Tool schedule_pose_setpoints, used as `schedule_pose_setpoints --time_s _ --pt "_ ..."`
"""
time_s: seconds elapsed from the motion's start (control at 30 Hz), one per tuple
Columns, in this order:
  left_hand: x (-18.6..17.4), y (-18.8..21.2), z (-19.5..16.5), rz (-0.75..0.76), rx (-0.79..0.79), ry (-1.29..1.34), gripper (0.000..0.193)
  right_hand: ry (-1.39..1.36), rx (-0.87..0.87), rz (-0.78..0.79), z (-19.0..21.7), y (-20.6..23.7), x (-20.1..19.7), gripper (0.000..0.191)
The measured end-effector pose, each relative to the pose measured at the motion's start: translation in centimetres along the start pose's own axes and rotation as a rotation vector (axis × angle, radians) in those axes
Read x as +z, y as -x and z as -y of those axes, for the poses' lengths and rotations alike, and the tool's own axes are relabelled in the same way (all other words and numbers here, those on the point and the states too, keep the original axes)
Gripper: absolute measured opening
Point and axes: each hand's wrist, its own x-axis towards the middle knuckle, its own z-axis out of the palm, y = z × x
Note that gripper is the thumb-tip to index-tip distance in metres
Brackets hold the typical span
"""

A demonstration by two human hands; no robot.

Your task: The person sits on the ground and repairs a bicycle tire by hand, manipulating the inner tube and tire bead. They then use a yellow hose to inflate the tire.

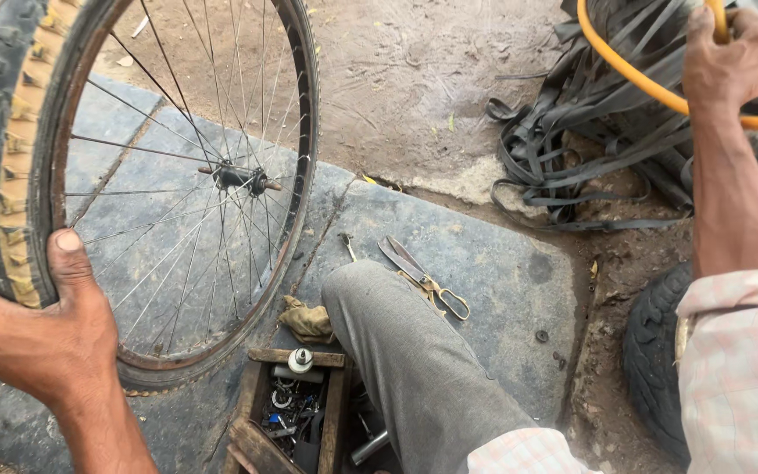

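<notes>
Dusty ground with dark stone slab (484, 263), one bicycle wheel (133, 175) upper left (tyre half off), left hand (32, 338) closed around its rim, one scissors (423, 276) at centre, right hand (725, 61) upper right gripping one yellow hose (633, 75).

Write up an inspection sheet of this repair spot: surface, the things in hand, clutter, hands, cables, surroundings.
Surface: grey stone slabs set in bare dirt, dusty and stained.
Things in hand: bicycle wheel held upright, knobbly tyre with tan sidewall on a rusty rim; yellow hose at upper right.
Clutter: scissors and a dirty rag on the slab; wooden box of small metal parts by the knee.
Hands: left hand grips the tyre and rim; right hand is closed on the hose.
Cables: nothing seen beyond the hose.
Surroundings: pile of black rubber strips; a black tyre lying at right.
</notes>
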Motion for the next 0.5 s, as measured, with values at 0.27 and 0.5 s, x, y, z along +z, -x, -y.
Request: schedule_pose_setpoints --time_s 0.27,0.5 --pt "0.0 -1.6 -1.1 0.075 -0.195 0.165 0.042 -0.320 0.171 0.555 0.5 3.5 -5.8 0.045" --pt "0.7 -2.5 -1.7 0.047 -0.260 0.223 0.045 -0.212 0.069 0.347 0.4 4.7 -6.4 0.023"
